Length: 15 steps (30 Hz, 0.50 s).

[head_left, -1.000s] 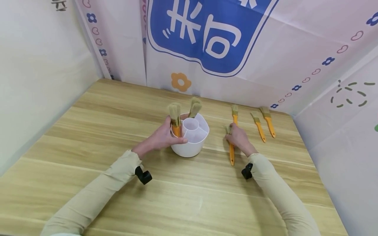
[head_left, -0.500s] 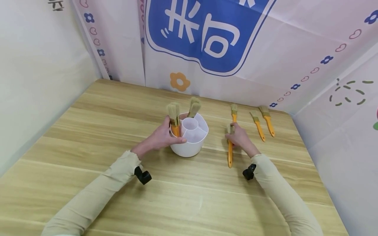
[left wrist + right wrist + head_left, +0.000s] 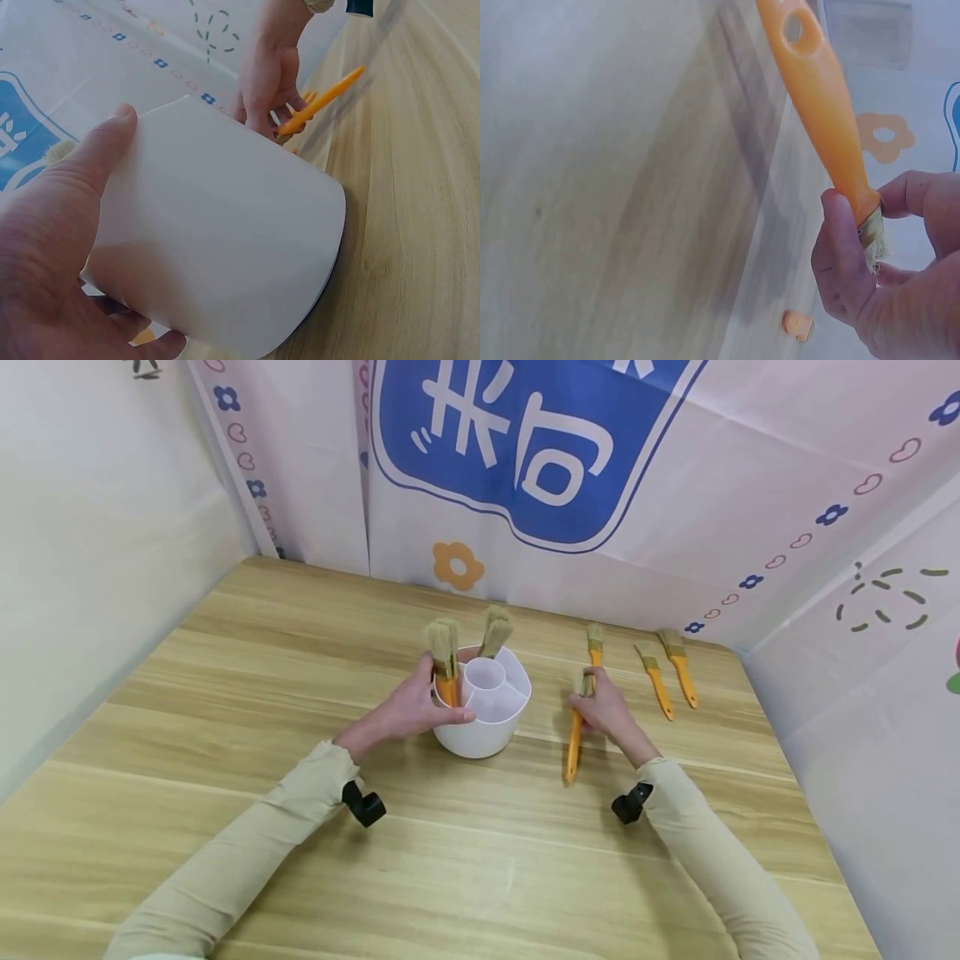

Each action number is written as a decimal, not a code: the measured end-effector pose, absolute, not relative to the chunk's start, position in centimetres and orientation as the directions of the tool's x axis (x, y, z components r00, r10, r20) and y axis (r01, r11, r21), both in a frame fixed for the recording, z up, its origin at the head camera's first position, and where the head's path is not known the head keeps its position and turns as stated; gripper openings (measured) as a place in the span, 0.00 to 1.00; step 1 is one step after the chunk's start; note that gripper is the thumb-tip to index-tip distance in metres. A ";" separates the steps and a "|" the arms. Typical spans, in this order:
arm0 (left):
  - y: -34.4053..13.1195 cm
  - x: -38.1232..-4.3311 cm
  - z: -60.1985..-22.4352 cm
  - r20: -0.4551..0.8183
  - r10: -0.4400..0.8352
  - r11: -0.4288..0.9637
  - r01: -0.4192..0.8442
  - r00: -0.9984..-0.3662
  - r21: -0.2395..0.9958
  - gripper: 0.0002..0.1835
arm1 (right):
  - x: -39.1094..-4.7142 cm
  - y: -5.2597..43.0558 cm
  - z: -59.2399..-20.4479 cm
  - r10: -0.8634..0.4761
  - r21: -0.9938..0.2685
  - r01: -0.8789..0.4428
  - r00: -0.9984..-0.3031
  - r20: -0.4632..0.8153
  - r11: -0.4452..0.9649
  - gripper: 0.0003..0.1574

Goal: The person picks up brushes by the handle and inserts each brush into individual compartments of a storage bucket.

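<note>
In the head view, a white round organiser point(image 3: 480, 739) with several compartments stands on the wooden table. My left hand point(image 3: 408, 702) grips its left side, thumb over the front and fingers round the back. The left wrist view shows the same organiser's wall point(image 3: 217, 232) up close. Bristle brushes point(image 3: 444, 647) stand upright in its left compartment, and more brushes point(image 3: 495, 631) lean in the rear one. To the right, my right hand point(image 3: 606, 706) pinches a flat brush point(image 3: 821, 105) near its metal collar. Its bristles point away from me and its orange handle points toward me.
Three orange-handled brushes lie on the table: one point(image 3: 596, 647) just behind my right hand, then a narrow one point(image 3: 657, 687) and a wider one point(image 3: 681, 672) farther right. A printed white backdrop point(image 3: 300, 485) rises at the table's far edge, with pale walls at both sides.
The brush in my right hand has swung, its handle end moving left. My left hand and the organiser stay in place.
</note>
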<state>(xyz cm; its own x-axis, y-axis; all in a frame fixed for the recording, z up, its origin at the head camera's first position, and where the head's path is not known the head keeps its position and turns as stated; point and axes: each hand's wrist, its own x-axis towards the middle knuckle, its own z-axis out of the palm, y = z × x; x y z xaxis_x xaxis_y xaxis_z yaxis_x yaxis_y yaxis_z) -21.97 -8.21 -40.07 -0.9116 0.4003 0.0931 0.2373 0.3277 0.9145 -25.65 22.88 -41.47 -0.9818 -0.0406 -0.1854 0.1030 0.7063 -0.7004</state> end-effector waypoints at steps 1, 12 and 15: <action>-8.2 -22.0 -40.1 0.092 0.400 0.329 0.236 -0.912 0.914 0.52 | -25.6 22.8 -41.5 -0.043 -0.705 0.101 -0.982 -0.184 0.702 0.40; -8.2 -22.0 -40.0 0.085 0.400 0.332 0.231 -0.912 0.915 0.52 | -25.3 21.6 -40.7 -0.053 -0.749 0.093 -0.984 -0.168 0.656 0.41; -8.3 -22.1 -40.1 0.089 0.403 0.327 0.234 -0.911 0.915 0.52 | -25.1 21.1 -40.4 -0.059 -0.760 0.083 -0.986 -0.158 0.645 0.41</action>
<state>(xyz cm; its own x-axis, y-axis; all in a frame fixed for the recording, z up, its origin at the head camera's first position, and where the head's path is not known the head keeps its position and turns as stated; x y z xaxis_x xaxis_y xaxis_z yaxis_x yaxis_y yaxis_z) -22.08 -8.26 -40.15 -0.9108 0.4032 0.0889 0.2343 0.3274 0.9154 -25.12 21.12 -40.45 -0.9856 -0.0593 -0.1582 0.0832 0.6450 -0.7596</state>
